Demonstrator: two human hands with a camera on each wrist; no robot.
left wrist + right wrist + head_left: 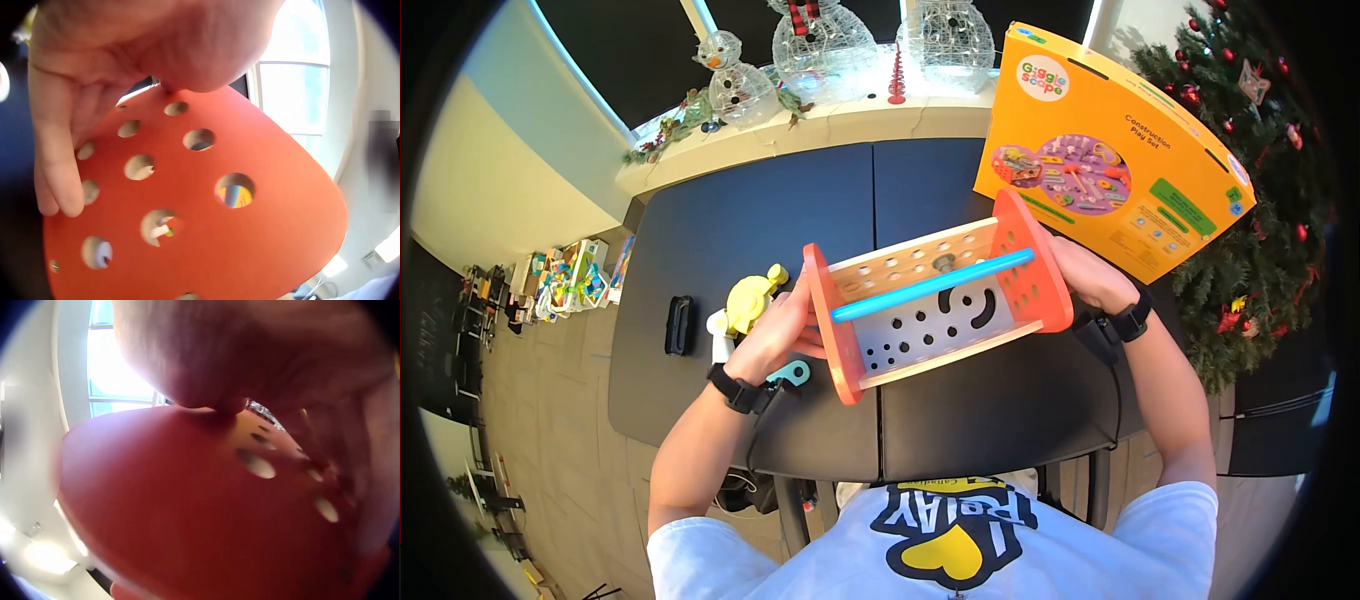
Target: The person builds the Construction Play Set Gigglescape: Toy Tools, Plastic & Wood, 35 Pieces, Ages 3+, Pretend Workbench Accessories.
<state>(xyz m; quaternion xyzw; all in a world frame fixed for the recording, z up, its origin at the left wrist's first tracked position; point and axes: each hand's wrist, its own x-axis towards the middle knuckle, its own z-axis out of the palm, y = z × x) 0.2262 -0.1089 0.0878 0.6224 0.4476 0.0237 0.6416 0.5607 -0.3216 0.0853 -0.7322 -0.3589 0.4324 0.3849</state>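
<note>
A toy toolbox (930, 335) with orange-red end panels, a blue bar handle (940, 284) and hole-punched wooden sides is tilted over the table, its slotted inside showing. My left hand (772, 325) holds the left end panel (187, 187), fingers lying along its outer face among the round holes. At the other end, my right hand (1095, 275) grips the right panel (181, 500) near its upper edge; some of its fingers are hidden behind the panel. Close beside the left hand sit a yellow toy piece (748, 304) and a teal toy piece with a hole (792, 373).
A large yellow play set box (1080, 150) stands on the table at the back right, near a decorated Christmas tree (1250, 200). A black case (680, 325) lies on the dark table (700, 220) at left. Light-up snowmen (825, 50) line the window ledge.
</note>
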